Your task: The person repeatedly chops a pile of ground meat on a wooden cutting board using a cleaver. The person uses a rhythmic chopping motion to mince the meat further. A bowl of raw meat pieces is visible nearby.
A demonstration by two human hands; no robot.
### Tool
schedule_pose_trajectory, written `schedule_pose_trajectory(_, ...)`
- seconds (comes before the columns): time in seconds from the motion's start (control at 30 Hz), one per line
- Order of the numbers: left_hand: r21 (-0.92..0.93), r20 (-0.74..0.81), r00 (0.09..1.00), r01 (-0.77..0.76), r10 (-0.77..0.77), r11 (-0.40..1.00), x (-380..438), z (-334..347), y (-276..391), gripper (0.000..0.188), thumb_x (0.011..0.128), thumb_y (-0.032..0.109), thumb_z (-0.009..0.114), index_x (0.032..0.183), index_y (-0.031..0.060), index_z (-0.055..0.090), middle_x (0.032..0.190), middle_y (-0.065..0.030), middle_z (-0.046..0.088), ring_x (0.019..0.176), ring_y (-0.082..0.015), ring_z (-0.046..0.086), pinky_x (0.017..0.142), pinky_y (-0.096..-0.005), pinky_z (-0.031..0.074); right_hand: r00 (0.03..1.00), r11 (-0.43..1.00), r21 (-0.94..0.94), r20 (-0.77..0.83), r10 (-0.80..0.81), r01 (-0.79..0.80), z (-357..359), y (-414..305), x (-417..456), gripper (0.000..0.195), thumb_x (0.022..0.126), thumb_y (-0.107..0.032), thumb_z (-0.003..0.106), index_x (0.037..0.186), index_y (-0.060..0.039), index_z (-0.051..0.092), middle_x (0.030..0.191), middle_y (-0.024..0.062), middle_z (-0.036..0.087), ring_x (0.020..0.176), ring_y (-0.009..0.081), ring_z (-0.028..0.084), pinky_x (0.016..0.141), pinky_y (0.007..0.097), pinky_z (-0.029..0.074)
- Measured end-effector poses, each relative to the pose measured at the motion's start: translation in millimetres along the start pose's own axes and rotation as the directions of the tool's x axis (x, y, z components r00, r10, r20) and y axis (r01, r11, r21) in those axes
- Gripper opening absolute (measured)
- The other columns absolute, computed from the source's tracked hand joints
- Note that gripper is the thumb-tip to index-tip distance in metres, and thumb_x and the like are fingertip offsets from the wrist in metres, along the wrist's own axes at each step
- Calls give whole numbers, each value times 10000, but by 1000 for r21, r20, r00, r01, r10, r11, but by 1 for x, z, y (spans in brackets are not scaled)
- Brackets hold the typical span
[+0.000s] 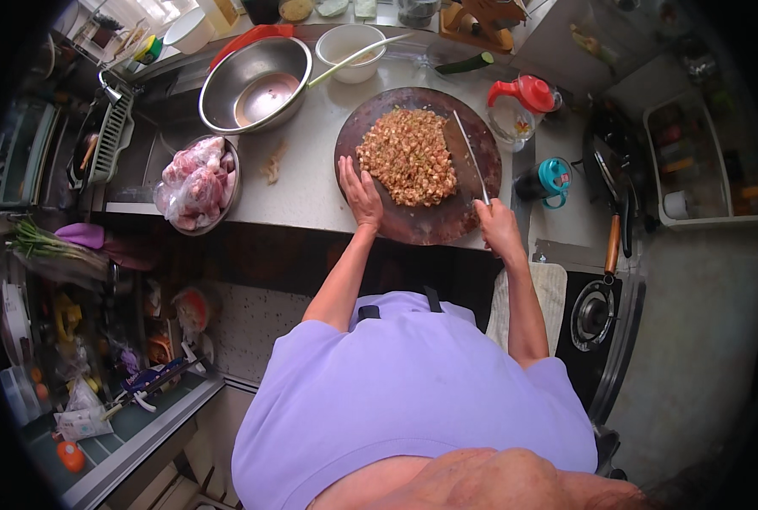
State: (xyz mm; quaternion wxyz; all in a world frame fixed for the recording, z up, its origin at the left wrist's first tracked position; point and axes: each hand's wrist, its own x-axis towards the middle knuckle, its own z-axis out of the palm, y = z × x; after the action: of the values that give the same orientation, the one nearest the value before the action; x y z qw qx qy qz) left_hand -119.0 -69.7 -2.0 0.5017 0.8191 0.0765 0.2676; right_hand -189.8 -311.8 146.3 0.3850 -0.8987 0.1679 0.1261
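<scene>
A heap of chopped meat with green bits (410,156) covers the middle of a round dark chopping board (410,226). My left hand (361,199) rests flat on the board's left edge, fingers extended beside the meat, holding nothing. In my right hand (500,228) is the handle of a kitchen knife (471,150). Its blade is seen nearly edge-on, to the right of the meat and apart from it, pointing away from me. Whether the blade touches the board I cannot tell.
A steel basin (267,95) and a white tub (352,54) with a green stalk (359,58) across it stand behind. Bagged raw meat (197,178) fills a bowl at left. Rightward are a red-lidded glass jug (513,121), a teal-lidded bottle (548,182) and a cut cucumber (467,64).
</scene>
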Motion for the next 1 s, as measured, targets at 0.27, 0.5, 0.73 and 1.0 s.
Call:
schedule_pose_trajectory(0.27, -1, -14, 1000, -26, 26, 1000, 0, 3, 4, 481, 980, 218, 365, 1376, -54, 367, 1445, -235, 354, 1369, -364, 300, 1142, -424, 226, 998, 996, -63, -39, -58, 55, 31, 28, 5, 439, 958, -371, 512, 847, 54, 527, 590, 208, 594, 466, 323, 610, 444, 416, 490)
schedule_pose_trajectory(0.5, -13, -7, 1000, -12, 12, 1000, 0, 3, 8, 484, 979, 220, 373, 1381, -50, 363, 1453, -235, 344, 1373, -367, 295, 1143, -431, 225, 934, 972, -70, -268, -235, 224, 33, 30, -2, 402, 966, -348, 514, 841, 34, 525, 625, 202, 608, 480, 319, 619, 445, 403, 494)
schedule_pose_trajectory(0.73, -10, -19, 1000, 0, 0, 1000, -1, 1, -2, 483, 979, 221, 386, 1382, -44, 369, 1465, -228, 328, 1385, -367, 274, 1145, -437, 223, 986, 979, -146, -65, -151, 140, -3, -27, 0, 451, 955, -382, 507, 803, 40, 547, 726, 250, 639, 659, 422, 636, 627, 485, 513)
schedule_pose_trajectory(1.0, -23, -19, 1000, -15, 14, 1000, 5, 1, 1, 492, 971, 210, 399, 1392, -41, 352, 1471, -222, 319, 1386, -361, 277, 1147, -429, 225, 982, 960, -207, 30, -189, 191, 16, -22, 58, 470, 941, -378, 503, 929, 79, 610, 861, 301, 640, 871, 456, 624, 771, 519, 481)
